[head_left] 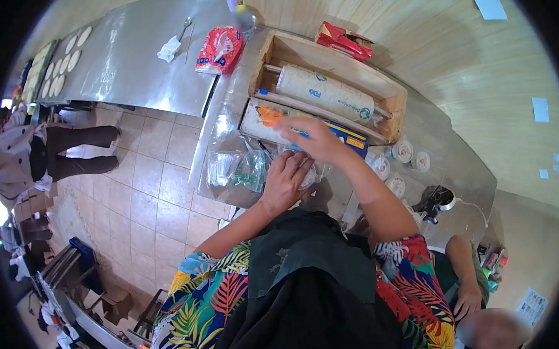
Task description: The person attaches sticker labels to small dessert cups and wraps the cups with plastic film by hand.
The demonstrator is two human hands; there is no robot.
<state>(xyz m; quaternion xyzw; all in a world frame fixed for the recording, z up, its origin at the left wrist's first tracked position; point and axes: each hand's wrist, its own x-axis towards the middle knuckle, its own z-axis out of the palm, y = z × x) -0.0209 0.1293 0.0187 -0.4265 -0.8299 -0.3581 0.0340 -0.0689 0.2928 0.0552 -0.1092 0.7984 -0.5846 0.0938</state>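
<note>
My left hand (285, 182) is bent over something clear and shiny at the counter's front edge. Its fingers are curled down, and what they hold is mostly hidden. Just above it, my right hand (315, 137) reaches across with fingers stretched out and slightly smeared, nothing visible in them. Behind the right hand lies a long box (262, 126) with an orange picture and a blue and yellow end. To the left of my left hand, clear plastic packs (226, 169) hold white and green items.
A wooden box (263, 58) holds a roll of printed film (326, 92). Lidded tubs (402, 150) and a black device (435, 202) stand at right. A red-and-white bag (220, 49) sits at the back left. Another person's hand (467, 298) is at lower right; someone stands far left.
</note>
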